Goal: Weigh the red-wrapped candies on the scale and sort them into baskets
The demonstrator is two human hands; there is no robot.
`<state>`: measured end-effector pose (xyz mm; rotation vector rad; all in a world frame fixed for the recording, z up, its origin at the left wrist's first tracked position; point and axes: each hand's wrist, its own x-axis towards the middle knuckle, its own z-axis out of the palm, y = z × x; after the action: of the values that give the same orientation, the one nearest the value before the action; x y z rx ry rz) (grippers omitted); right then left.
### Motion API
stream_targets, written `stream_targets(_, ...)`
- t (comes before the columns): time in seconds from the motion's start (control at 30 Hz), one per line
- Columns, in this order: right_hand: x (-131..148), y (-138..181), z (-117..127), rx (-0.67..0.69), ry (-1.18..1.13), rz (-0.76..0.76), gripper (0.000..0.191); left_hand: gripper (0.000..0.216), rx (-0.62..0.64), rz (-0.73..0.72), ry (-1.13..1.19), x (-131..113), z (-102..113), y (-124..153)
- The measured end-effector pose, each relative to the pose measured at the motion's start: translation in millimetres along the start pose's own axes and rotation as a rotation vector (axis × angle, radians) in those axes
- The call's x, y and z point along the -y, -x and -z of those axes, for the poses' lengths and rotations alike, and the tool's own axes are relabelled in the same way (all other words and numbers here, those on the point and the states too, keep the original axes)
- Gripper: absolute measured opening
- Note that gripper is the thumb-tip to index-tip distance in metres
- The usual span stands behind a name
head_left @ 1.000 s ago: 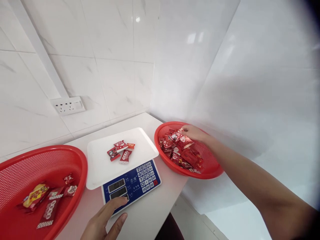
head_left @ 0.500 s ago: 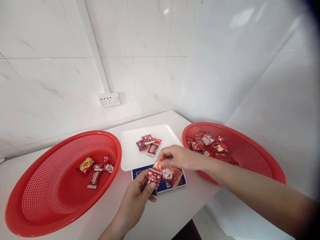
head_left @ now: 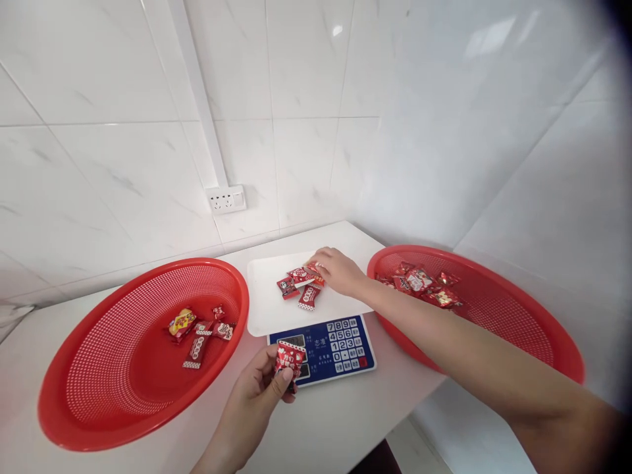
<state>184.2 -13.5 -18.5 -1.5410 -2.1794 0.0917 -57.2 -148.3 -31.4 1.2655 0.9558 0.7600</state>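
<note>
My left hand (head_left: 261, 380) grips a red wrapped candy (head_left: 289, 359) with white print between thumb and fingers, in front of the scale's display. Over the white tray (head_left: 264, 309) of the scale, my right hand (head_left: 338, 271) has its fingertips closed on a red and gold candy packet (head_left: 315, 270), partly hidden by the fingers. That packet touches a small heap of other red wrapped candies, among them a dark red candy bar (head_left: 309, 297) and a packet with a dark picture (head_left: 287, 288). The scale's blue keypad (head_left: 345, 343) shows below the tray.
To the left stands a red mesh basket (head_left: 99, 359) with several wrapped candies (head_left: 198, 345) in it. Another red basket (head_left: 523, 322) at the right holds more candies (head_left: 419, 280); my right forearm crosses its rim. A white wall socket (head_left: 226, 199) sits behind the table (head_left: 340, 415).
My right hand has moved forward from beside my left hand onto the tray with the red and gold packet. My left hand still holds its candy, and the keypad is uncovered.
</note>
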Motion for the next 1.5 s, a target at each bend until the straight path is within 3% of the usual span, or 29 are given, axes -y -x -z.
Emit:
stream_targets(0.17,-6.6,15.6,-12.1,0.204,0.148,0.056,0.039,0.032,0.016,-0.008,-0.011,4.3,3.0,-0.7)
stream_targets(0.37,-6.4,30.4,-3.7,0.208,0.149,0.034,0.038,0.032,0.044,-0.001,0.012,7.3,1.9,-2.8)
stream_targets(0.5,7.9,37.7,-1.8,0.174,0.098,0.165,0.044,0.031,0.055,0.001,0.007,7.5,0.7,-3.0)
stream_targets(0.67,13.0,40.7,-9.2,0.261,0.062,0.288,0.05,0.034,0.067,-0.003,0.0,6.5,2.6,-2.4)
stream_targets(0.77,18.2,42.3,-4.1,0.222,-0.05,0.21,0.04,0.032,0.056,-0.006,0.013,6.5,4.9,-2.4)
stream_targets(0.87,37.7,50.8,11.3,0.239,-0.323,0.093,0.026,0.027,0.046,-0.005,0.05,7.4,4.0,-3.7)
stream_targets(1.0,74.4,70.7,32.9,0.604,-0.661,-0.014,0.032,0.024,0.055,0.005,0.012,9.4,-3.3,-6.2)
stream_targets(1.07,84.7,76.3,38.6,0.687,-0.69,-0.052,0.024,0.023,0.064,-0.001,-0.034,11.0,-6.8,-7.4)
stream_targets(1.13,82.7,74.9,41.1,0.636,-0.662,-0.072,0.014,0.025,0.049,-0.015,-0.051,13.1,-8.0,-8.3)
stream_targets(1.23,56.7,61.4,42.3,0.489,-0.614,-0.158,0.01,0.031,-0.027,-0.061,-0.082,16.0,-4.7,-8.2)
stream_targets(1.37,11.0,38.0,42.1,0.361,-0.724,-0.453,0.009,0.035,-0.079,-0.063,-0.123,17.1,2.4,-5.1)
stream_targets(1.5,-7.1,23.3,35.2,0.286,-0.874,-0.664,0.013,0.038,-0.067,-0.044,-0.124,16.4,4.3,-2.1)
